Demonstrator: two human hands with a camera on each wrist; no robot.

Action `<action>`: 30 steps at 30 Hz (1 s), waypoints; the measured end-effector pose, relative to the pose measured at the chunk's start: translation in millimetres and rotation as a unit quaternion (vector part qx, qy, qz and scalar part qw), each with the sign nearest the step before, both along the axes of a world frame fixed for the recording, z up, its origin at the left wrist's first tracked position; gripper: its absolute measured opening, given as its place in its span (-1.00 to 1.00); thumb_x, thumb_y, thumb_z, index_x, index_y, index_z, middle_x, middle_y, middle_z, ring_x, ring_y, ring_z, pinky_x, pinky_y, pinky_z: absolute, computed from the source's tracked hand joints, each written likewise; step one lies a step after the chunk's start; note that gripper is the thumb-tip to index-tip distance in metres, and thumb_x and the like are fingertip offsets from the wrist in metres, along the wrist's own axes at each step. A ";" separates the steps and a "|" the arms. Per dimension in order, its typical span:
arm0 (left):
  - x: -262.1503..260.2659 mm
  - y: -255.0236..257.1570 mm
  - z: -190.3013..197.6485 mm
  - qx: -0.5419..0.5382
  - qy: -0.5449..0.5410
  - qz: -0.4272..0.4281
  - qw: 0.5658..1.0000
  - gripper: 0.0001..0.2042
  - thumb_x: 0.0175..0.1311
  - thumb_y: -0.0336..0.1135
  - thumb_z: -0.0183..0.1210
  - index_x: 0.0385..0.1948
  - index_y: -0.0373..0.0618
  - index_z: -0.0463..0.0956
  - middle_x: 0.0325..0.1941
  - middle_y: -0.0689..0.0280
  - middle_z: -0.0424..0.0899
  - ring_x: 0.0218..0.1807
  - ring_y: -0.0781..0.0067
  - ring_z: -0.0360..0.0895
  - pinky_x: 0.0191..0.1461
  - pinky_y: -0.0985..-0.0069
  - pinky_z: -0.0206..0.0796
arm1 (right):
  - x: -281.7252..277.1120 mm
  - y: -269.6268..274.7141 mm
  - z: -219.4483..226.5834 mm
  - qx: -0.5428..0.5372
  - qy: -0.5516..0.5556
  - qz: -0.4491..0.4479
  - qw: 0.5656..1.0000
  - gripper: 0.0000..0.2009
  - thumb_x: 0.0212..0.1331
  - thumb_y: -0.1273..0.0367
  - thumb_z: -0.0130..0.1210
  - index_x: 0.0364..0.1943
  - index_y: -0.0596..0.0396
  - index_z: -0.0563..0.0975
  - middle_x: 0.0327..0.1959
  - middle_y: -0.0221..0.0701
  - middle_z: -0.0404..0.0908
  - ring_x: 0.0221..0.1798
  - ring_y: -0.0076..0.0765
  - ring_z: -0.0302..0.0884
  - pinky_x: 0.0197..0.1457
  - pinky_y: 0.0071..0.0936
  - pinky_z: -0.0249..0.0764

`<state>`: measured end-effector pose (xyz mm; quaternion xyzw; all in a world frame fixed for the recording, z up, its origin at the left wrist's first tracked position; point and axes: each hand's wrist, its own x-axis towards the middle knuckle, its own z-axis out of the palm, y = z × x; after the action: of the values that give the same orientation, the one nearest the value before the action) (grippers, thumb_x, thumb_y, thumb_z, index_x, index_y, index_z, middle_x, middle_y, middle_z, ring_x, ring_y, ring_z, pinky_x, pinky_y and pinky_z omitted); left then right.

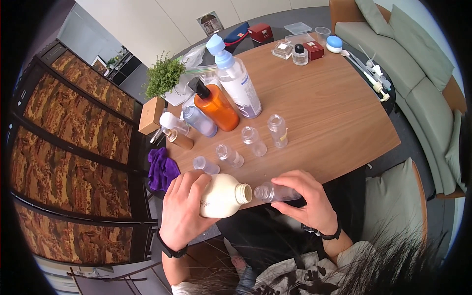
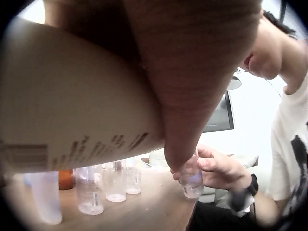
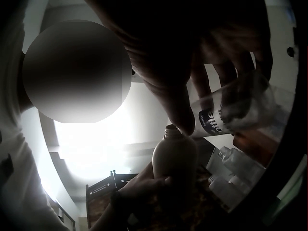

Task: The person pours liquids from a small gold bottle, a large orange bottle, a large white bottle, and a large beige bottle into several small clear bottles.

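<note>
My left hand [image 1: 183, 209] grips a cream-coloured bottle [image 1: 220, 197] without a cap, its open neck pointing right. Brown print runs along the side of this bottle in the left wrist view. In my right hand [image 1: 314, 202] is a small clear bottle [image 1: 278, 193], pinched between thumb and fingers, with its mouth turned toward the cream bottle's neck. The two openings are close together over the table's near edge. Dark lettering on a label [image 3: 211, 120] shows on the clear bottle in the right wrist view.
Several small clear bottles [image 1: 254, 142] stand in a row on the wooden table [image 1: 324, 113]. Behind them are an orange pump bottle [image 1: 220, 109] and a tall clear pump bottle [image 1: 242, 88]. A purple cloth [image 1: 163, 169] lies at the left edge; perfume bottles [image 1: 300, 55] stand far back.
</note>
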<state>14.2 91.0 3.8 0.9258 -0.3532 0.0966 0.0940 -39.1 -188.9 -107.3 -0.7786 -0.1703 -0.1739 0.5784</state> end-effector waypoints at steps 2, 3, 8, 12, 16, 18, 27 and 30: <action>-2.1 -0.7 1.0 0.002 -0.005 0.003 1.000 -0.20 -0.19 -0.20 0.67 0.19 -0.06 0.45 0.13 0.15 0.61 0.08 -0.06 0.60 0.16 0.06 0.44 | -0.8 0.6 1.7 -0.007 -0.005 0.001 1.000 -0.53 0.14 0.38 0.53 0.16 0.02 0.66 0.05 -0.27 0.73 0.06 -0.02 0.68 0.16 -0.17 0.58; -3.6 -1.4 1.2 0.003 -0.007 0.002 1.000 -0.21 -0.20 -0.21 0.67 0.19 -0.06 0.46 0.13 0.16 0.61 0.09 -0.06 0.60 0.16 0.06 0.43 | -1.5 1.4 2.8 -0.009 -0.008 0.003 1.000 -0.53 0.14 0.38 0.53 0.16 0.02 0.66 0.04 -0.28 0.73 0.06 -0.02 0.68 0.16 -0.17 0.58; -9.7 -4.9 5.0 0.016 -0.026 0.002 1.000 -0.23 -0.22 -0.26 0.65 0.17 -0.06 0.50 0.14 0.17 0.60 0.10 -0.04 0.58 0.20 0.05 0.40 | -3.7 4.0 3.3 -0.015 -0.010 0.008 1.000 -0.53 0.14 0.37 0.53 0.16 0.01 0.65 0.06 -0.28 0.72 0.04 -0.02 0.68 0.15 -0.16 0.57; -13.3 -4.7 7.4 0.047 -0.045 0.020 0.998 -0.21 -0.30 -0.33 0.62 0.17 -0.03 0.50 0.15 0.15 0.58 0.14 -0.08 0.56 0.26 0.02 0.39 | -4.3 4.6 2.1 -0.021 -0.004 0.010 1.000 -0.53 0.16 0.35 0.52 0.17 0.01 0.65 0.07 -0.29 0.72 0.05 -0.03 0.68 0.17 -0.16 0.57; -18.2 -7.3 11.8 0.080 -0.066 0.038 0.994 -0.19 -0.36 -0.39 0.59 0.17 0.01 0.50 0.18 0.14 0.57 0.21 -0.11 0.55 0.34 -0.03 0.37 | -4.8 6.5 -0.2 -0.028 0.008 0.010 1.000 -0.53 0.20 0.33 0.50 0.20 0.01 0.65 0.09 -0.30 0.71 0.08 -0.03 0.67 0.19 -0.16 0.57; -19.5 -7.4 12.7 0.088 -0.075 0.042 0.992 -0.18 -0.37 -0.40 0.59 0.18 0.03 0.50 0.20 0.14 0.56 0.24 -0.11 0.55 0.38 -0.05 0.36 | -3.9 7.8 -2.5 -0.035 0.010 0.012 0.999 -0.54 0.21 0.32 0.49 0.20 0.02 0.65 0.10 -0.30 0.71 0.09 -0.02 0.67 0.21 -0.16 0.56; -27.0 -8.1 17.5 0.120 -0.097 0.053 0.987 -0.17 -0.35 -0.44 0.57 0.21 0.05 0.49 0.23 0.13 0.55 0.28 -0.09 0.54 0.46 -0.07 0.33 | -3.5 11.0 -4.8 -0.020 0.027 0.031 0.999 -0.55 0.22 0.31 0.49 0.19 0.02 0.66 0.12 -0.30 0.71 0.12 0.00 0.67 0.22 -0.16 0.58; -27.5 -7.7 17.5 0.111 -0.090 0.049 0.989 -0.17 -0.35 -0.43 0.57 0.21 0.04 0.49 0.23 0.13 0.55 0.28 -0.09 0.54 0.45 -0.07 0.33 | -3.6 11.1 -5.3 -0.019 0.023 0.031 0.999 -0.55 0.21 0.31 0.49 0.18 0.02 0.66 0.12 -0.29 0.71 0.12 0.00 0.68 0.21 -0.16 0.59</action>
<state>-13.3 83.3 21.3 0.9342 -0.3230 0.1445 -0.0462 -42.7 -177.8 -112.6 -0.7877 -0.1843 -0.1349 0.5721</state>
